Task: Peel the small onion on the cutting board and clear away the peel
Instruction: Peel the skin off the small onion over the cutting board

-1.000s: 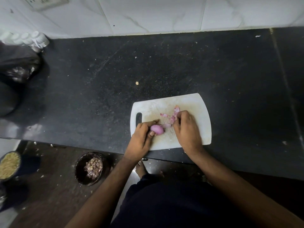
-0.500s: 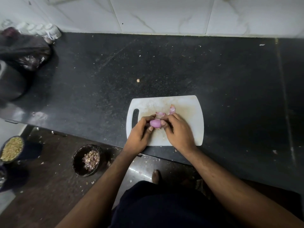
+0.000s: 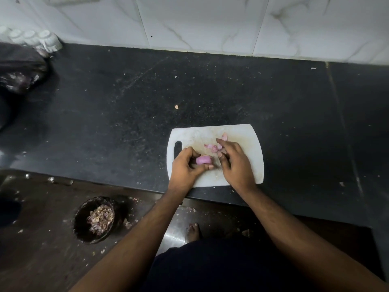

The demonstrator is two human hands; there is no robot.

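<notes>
A white cutting board (image 3: 250, 165) lies on the black counter near its front edge. My left hand (image 3: 184, 167) holds a small pink onion (image 3: 203, 159) between thumb and fingers just above the board. My right hand (image 3: 235, 163) hovers to the right of the onion, with its fingers spread and its fingertips by a small pile of pink peel pieces (image 3: 213, 147). One more peel piece (image 3: 224, 136) lies farther back on the board. I cannot make out anything held in the right hand.
A dark bowl (image 3: 95, 220) with peel scraps stands on the floor at lower left. A black plastic bag (image 3: 21, 70) and white bottles (image 3: 31, 37) sit at the counter's far left. A tiled wall (image 3: 210, 22) runs behind.
My right hand has come off the onion and moved right, toward the peel pieces. The left hand keeps its hold on the onion. The camera has shifted slightly.
</notes>
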